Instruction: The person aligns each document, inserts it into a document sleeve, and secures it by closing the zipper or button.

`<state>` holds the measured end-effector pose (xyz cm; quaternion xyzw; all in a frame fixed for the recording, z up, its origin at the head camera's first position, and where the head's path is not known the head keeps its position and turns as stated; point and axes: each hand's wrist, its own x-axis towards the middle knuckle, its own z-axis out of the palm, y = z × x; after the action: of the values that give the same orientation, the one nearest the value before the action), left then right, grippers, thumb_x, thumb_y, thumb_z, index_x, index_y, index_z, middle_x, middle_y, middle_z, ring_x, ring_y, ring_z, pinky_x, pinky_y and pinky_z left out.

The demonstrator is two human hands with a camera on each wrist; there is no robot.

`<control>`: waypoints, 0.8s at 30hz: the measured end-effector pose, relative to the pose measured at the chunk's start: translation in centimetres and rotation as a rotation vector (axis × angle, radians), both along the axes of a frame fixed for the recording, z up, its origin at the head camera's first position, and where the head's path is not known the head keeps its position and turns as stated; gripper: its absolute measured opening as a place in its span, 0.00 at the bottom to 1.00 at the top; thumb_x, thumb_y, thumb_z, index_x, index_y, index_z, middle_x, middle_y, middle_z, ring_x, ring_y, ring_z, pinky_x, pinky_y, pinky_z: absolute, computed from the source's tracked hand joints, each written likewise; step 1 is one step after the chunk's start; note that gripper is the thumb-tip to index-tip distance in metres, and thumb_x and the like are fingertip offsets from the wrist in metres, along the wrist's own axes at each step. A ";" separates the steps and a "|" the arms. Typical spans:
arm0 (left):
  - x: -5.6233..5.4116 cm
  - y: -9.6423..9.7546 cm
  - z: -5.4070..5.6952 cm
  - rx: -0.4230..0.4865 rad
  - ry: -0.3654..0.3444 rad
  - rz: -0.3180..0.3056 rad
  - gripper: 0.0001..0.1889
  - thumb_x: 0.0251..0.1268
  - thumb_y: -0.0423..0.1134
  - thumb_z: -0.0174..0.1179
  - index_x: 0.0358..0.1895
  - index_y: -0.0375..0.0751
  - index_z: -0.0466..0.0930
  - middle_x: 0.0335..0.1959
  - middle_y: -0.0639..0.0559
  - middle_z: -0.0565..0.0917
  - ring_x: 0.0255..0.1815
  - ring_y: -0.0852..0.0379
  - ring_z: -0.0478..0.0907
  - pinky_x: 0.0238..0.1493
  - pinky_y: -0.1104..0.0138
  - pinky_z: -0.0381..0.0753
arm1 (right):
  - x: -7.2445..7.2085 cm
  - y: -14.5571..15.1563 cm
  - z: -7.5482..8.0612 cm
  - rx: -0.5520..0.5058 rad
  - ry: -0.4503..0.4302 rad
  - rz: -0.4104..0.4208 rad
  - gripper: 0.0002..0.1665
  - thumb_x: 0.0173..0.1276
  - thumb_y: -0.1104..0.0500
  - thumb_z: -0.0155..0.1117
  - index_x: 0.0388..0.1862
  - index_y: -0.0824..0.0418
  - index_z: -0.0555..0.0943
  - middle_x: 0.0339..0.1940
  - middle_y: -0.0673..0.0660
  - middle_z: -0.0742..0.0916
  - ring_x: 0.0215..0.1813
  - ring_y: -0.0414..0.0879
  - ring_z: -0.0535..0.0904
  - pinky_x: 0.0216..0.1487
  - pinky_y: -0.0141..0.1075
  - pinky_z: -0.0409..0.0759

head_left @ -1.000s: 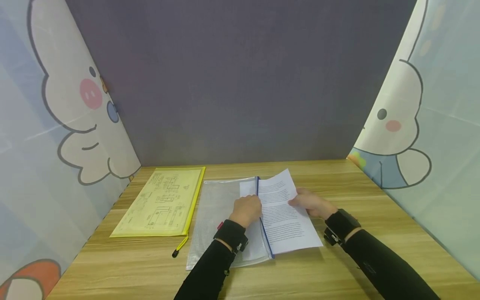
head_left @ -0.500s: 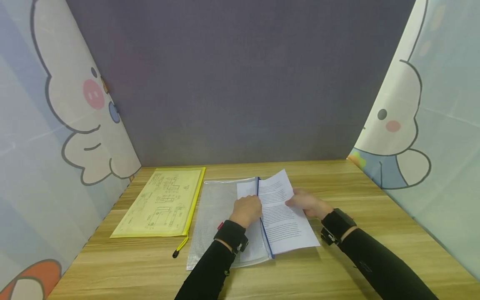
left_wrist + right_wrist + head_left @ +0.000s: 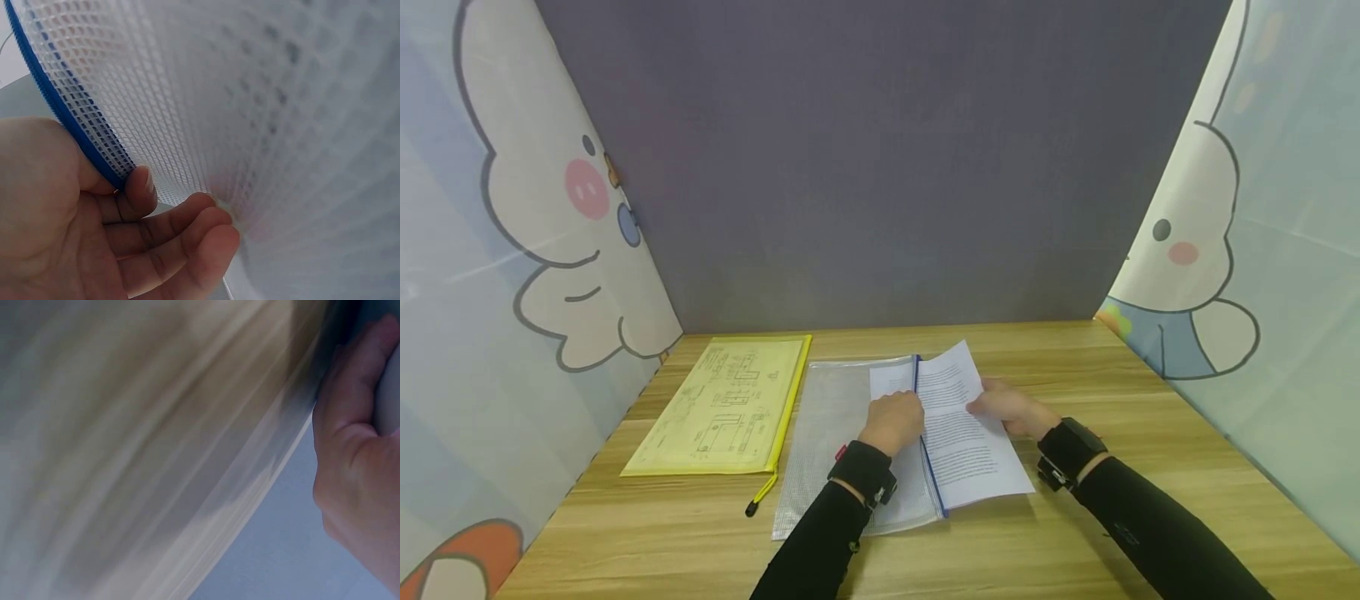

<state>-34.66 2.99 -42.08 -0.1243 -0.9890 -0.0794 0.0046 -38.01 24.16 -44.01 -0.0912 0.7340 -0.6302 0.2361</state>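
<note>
A clear mesh zip pouch (image 3: 826,442) with a blue zip edge (image 3: 932,475) lies mid-table. My left hand (image 3: 892,422) pinches that edge between thumb and curled fingers; the left wrist view shows the mesh (image 3: 162,119) rising beside the fingers. White printed paper (image 3: 966,450) lies partly inside the pouch, its left part showing through the mesh, while the rest sticks out to the right with a far corner raised. My right hand (image 3: 1011,408) grips the paper's right edge, thumb on top. In the right wrist view, little beyond the hand (image 3: 359,456) is clear.
A yellow zip pouch (image 3: 722,408) holding a sheet of technical drawings lies to the left, its yellow zip pull (image 3: 762,493) trailing toward me. A dark grey panel (image 3: 887,167) stands behind the wooden table (image 3: 662,533), with cartoon-printed sheets at both sides.
My right hand has moved slightly left, sliding the paper farther into the mesh pouch. The left hand stays at the blue zip edge.
</note>
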 end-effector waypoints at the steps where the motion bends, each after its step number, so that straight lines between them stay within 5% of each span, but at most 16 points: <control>1: 0.0 0.0 0.0 0.001 -0.004 0.000 0.08 0.71 0.37 0.60 0.36 0.36 0.83 0.28 0.48 0.81 0.27 0.53 0.76 0.32 0.58 0.81 | 0.0 0.0 0.0 0.003 0.003 0.006 0.35 0.72 0.74 0.49 0.77 0.75 0.56 0.52 0.70 0.84 0.44 0.57 0.85 0.45 0.48 0.86; 15: -0.1 0.2 -0.1 0.009 -0.012 0.023 0.08 0.70 0.38 0.60 0.35 0.37 0.84 0.29 0.48 0.82 0.28 0.52 0.77 0.33 0.56 0.82 | -0.1 1.3 0.0 -0.003 -0.049 0.076 0.36 0.72 0.69 0.52 0.77 0.70 0.57 0.51 0.67 0.86 0.46 0.58 0.86 0.44 0.49 0.87; 24: -0.1 0.1 -0.1 0.028 -0.032 0.045 0.09 0.72 0.37 0.57 0.35 0.36 0.83 0.28 0.47 0.81 0.27 0.51 0.76 0.31 0.57 0.80 | -0.2 3.5 0.8 0.082 -0.072 0.050 0.16 0.72 0.67 0.59 0.53 0.75 0.72 0.41 0.65 0.89 0.39 0.53 0.88 0.38 0.41 0.87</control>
<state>-34.78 3.13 -42.15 -0.1007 -0.9903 -0.0951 -0.0079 -38.23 27.68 -43.24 -0.0768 0.7477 -0.5965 0.2816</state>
